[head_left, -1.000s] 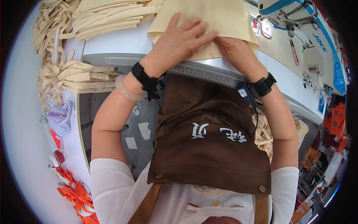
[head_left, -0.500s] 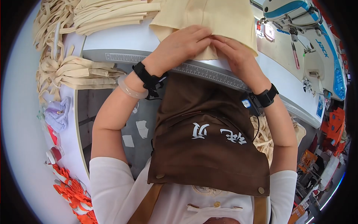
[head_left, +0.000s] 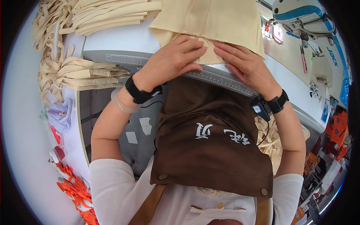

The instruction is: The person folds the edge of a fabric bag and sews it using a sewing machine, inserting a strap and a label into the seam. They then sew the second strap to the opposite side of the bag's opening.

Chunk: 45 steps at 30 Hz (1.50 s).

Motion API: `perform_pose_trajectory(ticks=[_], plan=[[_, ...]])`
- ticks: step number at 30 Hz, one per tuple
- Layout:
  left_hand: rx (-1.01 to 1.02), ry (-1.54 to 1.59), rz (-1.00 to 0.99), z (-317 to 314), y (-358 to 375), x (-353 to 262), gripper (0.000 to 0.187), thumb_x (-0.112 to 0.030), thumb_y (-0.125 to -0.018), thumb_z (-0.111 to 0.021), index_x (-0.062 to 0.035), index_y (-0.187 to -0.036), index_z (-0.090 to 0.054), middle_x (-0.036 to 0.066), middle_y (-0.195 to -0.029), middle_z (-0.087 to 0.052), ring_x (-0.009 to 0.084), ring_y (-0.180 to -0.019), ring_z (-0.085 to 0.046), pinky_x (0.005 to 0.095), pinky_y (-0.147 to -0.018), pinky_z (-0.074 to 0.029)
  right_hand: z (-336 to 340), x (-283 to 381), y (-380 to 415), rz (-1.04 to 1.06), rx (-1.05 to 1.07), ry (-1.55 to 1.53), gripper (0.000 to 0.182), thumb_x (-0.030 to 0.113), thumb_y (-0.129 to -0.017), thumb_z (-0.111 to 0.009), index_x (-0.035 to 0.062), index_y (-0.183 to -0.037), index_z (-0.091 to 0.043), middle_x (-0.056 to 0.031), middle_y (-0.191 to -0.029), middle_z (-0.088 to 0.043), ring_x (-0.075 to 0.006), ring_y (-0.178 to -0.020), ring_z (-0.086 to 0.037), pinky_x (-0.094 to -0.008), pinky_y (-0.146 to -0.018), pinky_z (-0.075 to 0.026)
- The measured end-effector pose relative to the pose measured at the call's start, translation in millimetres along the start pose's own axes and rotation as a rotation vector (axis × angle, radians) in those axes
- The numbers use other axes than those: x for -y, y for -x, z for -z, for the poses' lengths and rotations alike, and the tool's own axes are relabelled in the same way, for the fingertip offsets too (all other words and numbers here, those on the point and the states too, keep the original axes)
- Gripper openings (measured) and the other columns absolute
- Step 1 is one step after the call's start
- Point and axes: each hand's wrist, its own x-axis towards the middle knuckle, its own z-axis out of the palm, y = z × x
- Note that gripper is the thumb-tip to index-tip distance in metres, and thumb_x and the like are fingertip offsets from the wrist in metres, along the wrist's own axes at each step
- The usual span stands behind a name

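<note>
Left hand [head_left: 170, 60] and right hand [head_left: 248, 66] have drawn apart, fingers together on the cream cloth panel [head_left: 225, 20] atop the white table [head_left: 122, 40]; pinching not determinable. White-and-blue sewing machine [head_left: 298, 11] stands right, folded cream fabric pile [head_left: 116, 14] left.

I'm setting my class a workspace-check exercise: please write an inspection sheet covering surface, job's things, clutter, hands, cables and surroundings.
Surface: white table, ruler along its near edge.
Job's things: cloth on the table, creased lengthwise.
Clutter: stack, strips and pouch at left; white scraps lower down.
Left hand: fingertips on the cloth.
Right hand: fingertips on the cloth.
Cables: left cable and right cable, one near each wrist; full runs not visible.
Surroundings: sewing machine at right; orange items beyond, too unclear to identify.
</note>
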Motion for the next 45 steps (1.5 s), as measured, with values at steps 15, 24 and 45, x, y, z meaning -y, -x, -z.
perform_pose_trajectory(ticks=[15, 24, 45], plan=[[-0.193, 0.187, 0.291, -8.7, -6.3, -6.0, 0.011, -0.008, -0.087, -0.072, -0.0022, -0.096, -0.071, 0.008, -0.086, -0.059, 0.0261, -0.084, -0.056, 0.0348, -0.074, -0.046, -14.6, -13.8, -10.3, -0.301, -0.126, -0.597, 0.018, 0.009, -0.094, -0.066, 0.0011, -0.109, -0.071, -0.0096, -0.110, -0.072, -0.0197, -0.096, -0.066, -0.0299, -0.086, -0.052], [-0.268, 0.209, 0.519, -16.8, -12.4, -12.9, 0.016, -0.017, -0.087, -0.073, -0.0013, -0.087, -0.071, 0.009, -0.078, -0.056, 0.0288, -0.083, -0.053, 0.0393, -0.074, -0.045, -9.4, -1.0, -20.5, -0.605, -0.147, -0.673, 0.026, 0.019, -0.096, -0.068, -0.0062, -0.103, -0.070, -0.0045, -0.081, -0.069, -0.0085, -0.074, -0.056, -0.0241, -0.070, -0.048], [-0.254, 0.138, 0.688, -14.7, -26.1, -21.6, 0.016, -0.015, -0.084, -0.071, -0.0020, -0.081, -0.062, 0.011, -0.076, -0.060, 0.0296, -0.081, -0.057, 0.0409, -0.069, -0.048, -12.1, -3.8, -26.1, -0.625, -0.184, -0.481, 0.023, 0.021, -0.090, -0.070, -0.0017, -0.095, -0.070, -0.0077, -0.080, -0.070, -0.0158, -0.072, -0.063, -0.0291, -0.068, -0.050]])
